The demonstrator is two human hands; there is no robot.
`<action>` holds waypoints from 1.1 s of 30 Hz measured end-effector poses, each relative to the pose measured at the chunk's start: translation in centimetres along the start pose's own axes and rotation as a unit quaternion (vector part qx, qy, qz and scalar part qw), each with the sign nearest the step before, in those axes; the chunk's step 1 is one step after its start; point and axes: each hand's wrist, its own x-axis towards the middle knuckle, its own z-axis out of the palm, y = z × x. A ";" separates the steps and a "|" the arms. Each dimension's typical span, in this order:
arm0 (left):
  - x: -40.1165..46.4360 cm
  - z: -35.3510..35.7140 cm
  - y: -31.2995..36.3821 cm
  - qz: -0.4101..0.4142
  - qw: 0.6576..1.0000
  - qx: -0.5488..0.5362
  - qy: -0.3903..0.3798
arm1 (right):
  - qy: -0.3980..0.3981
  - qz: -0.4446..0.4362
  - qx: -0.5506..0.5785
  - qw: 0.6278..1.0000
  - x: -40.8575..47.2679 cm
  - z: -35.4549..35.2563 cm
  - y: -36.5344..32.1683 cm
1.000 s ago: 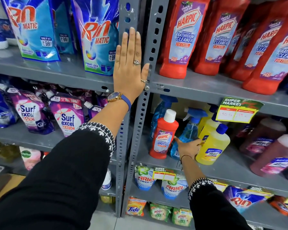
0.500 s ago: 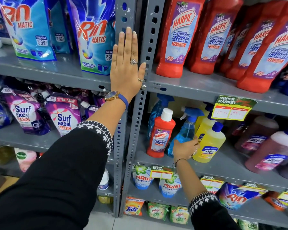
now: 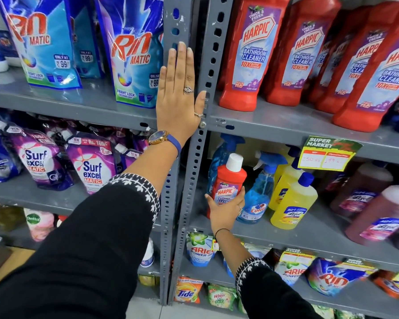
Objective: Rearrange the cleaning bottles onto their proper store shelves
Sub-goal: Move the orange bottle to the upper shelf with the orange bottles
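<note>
With the big red Harpic row (image 3: pixel 309 54) filling the shelf above, the right hand (image 3: pixel 226 209), wrapped round the small Harpic bottle (image 3: pixel 228 183) on the middle shelf (image 3: pixel 309 231), should lift straight up, clearing the blue spray bottle (image 3: pixel 260 192) just beside, while the left hand (image 3: pixel 179 100) lies flat, fingers straight, on the upright post (image 3: pixel 177 19).

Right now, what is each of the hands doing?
Left hand: open, flat against the shelf upright.
Right hand: closed around the small red Harpic bottle.
</note>
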 end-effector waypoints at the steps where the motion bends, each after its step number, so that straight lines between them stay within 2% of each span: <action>1: 0.0 0.1 0.0 0.000 1.000 0.001 0.001 | 0.005 0.001 -0.008 1.000 0.1 0.3 0.0; 10: -0.1 0.1 -0.1 0.006 1.000 0.004 0.006 | 0.028 0.005 -0.047 0.998 1.1 0.6 0.1; 18: 0.0 -0.1 -0.1 0.006 1.000 -0.010 -0.004 | 0.008 -0.042 0.042 0.998 -0.6 -1.6 -0.9; 25: -0.1 -0.3 -0.1 -0.001 1.000 -0.018 -0.022 | -0.033 -0.133 0.106 0.985 -1.7 -4.3 -5.8; 33: -0.1 -0.2 -0.1 -0.002 0.999 -0.020 -0.036 | -0.021 -0.200 0.219 0.955 -2.0 -6.9 -13.3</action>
